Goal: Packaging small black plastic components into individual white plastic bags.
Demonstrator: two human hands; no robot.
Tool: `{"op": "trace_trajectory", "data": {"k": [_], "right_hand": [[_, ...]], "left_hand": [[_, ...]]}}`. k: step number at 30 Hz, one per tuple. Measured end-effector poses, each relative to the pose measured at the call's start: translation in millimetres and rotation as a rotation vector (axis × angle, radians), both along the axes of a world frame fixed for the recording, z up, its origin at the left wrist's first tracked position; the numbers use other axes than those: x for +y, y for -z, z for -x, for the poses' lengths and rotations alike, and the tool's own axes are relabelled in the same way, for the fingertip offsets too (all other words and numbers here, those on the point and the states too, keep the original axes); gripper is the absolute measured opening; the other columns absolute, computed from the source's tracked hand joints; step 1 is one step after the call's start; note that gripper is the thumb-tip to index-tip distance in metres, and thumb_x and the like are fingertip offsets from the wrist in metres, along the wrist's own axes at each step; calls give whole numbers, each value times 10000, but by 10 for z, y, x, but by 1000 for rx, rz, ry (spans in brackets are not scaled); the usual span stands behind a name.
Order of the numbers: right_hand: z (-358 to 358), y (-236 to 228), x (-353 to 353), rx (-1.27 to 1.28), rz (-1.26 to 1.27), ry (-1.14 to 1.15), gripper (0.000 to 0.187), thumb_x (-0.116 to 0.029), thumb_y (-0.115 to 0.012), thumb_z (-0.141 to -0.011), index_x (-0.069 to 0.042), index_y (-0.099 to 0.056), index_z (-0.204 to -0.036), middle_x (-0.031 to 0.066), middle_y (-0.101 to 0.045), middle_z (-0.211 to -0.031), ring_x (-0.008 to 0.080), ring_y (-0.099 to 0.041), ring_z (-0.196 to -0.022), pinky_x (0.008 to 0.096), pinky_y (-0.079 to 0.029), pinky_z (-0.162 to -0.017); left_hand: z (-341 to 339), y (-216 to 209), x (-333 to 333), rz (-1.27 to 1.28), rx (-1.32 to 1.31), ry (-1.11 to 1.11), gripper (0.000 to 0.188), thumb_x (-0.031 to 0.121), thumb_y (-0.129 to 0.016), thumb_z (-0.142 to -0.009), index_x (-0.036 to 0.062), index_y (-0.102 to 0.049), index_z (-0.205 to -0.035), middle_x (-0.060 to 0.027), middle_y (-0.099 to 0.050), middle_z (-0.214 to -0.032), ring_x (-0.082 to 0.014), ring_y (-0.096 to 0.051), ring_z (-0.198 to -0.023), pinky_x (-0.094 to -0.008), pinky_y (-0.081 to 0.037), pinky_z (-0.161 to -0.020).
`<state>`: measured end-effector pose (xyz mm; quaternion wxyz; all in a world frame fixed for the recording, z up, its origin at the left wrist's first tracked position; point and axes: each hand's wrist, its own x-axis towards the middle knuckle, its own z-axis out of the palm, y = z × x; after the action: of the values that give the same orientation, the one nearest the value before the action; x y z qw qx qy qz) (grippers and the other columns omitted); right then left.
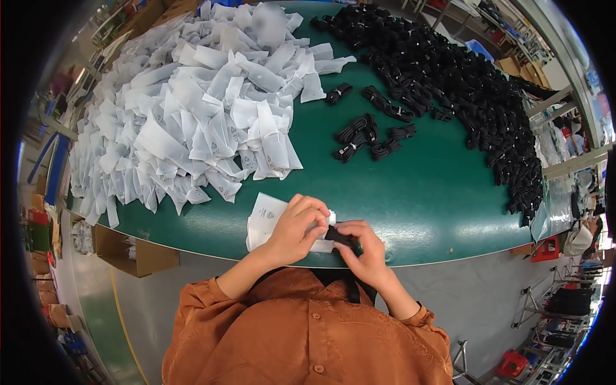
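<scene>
Near the table's front edge, my left hand (298,228) is closed on the open end of a white translucent plastic bag (264,221). The bag seems to be the top one of a small flat stack lying under that hand. My right hand (364,251) pinches a coiled black cable (340,237) at the bag's mouth; its front end touches or enters the opening, and my fingers hide how far. Beyond my hands lie several loose coiled cables (359,131), bundled with ties.
A large heap of filled white bags (192,109) covers the left of the green table (410,192). Coiled black cables form a long pile (475,96) along the far right edge. A cardboard box (138,253) stands below the table at left, and metal racks (571,96) stand at right.
</scene>
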<state>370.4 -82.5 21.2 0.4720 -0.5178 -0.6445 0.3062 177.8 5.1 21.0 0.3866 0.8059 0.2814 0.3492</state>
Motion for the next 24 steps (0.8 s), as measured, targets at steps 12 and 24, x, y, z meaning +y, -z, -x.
{"op": "trace_trajectory", "data": {"k": [12,24], "right_hand": [[-176,-359,563,-126,-150,-286,362,62,-771,-787,-13,-626,-1110,149,-702,-1120,230,-669,-1005,336,-561,-804],[-340,-187,1980,-112,-148,192,248,-47,-655,-939,-20,-605,-1181,152,-602,-1011,219,-633,-730,316,-529,-661]], "left_hand": [[82,-166,402,122,-116,27,80,123,-658,-929,83,-598,-896,-51,-595,-1130,-175,-510,-963,-283,-421,-792],[138,-681,1415,541,-650,-167,122,143,-594,-1001,21,-604,-1000,-32,-593,-1155,-53,-523,-844,-239,-432,-712]]}}
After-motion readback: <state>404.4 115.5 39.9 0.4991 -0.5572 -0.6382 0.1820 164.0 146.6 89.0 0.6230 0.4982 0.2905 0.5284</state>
